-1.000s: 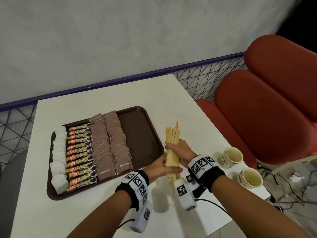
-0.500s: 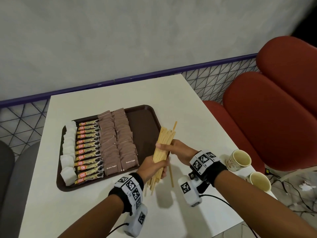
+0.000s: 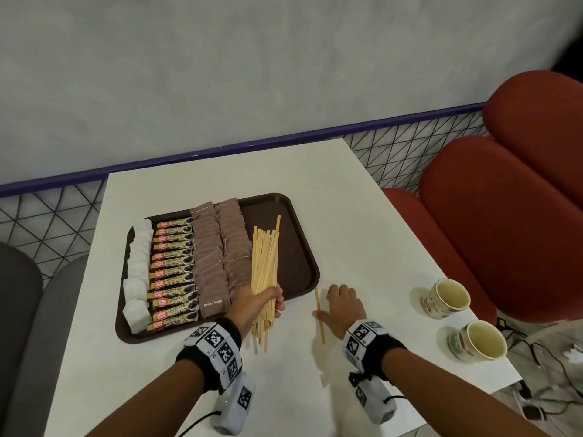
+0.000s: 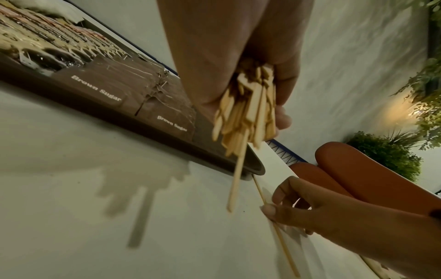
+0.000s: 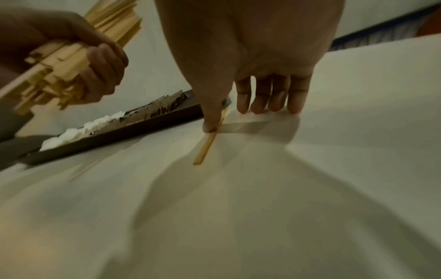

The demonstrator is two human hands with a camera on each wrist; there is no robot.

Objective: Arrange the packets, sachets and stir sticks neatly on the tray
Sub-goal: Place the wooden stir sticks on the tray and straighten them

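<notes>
My left hand [image 3: 260, 302] grips a bundle of wooden stir sticks [image 3: 265, 263] near its lower end. The bundle lies slanted over the brown tray [image 3: 301, 247], just right of the brown sugar packets [image 3: 217, 253], and its near ends stick out past the tray's front rim. Rows of coffee stick packets [image 3: 173, 269] and white sachets [image 3: 138, 272] fill the tray's left part. One loose stir stick [image 3: 319, 313] lies on the table right of the tray. My right hand [image 3: 342, 305] rests fingertips down on the table, its thumb [image 5: 211, 124] pressing that stick [image 5: 206, 149].
Two paper cups [image 3: 448, 298] [image 3: 482, 340] stand near the white table's right edge [image 3: 410, 234]. Red seats [image 3: 492, 234] are beyond that edge, and a wire fence with a purple rail runs behind the table. The tray's right strip is bare.
My right hand let go of the bundle and dropped to the loose stick on the table. My left hand carried the bundle left and laid it over the tray.
</notes>
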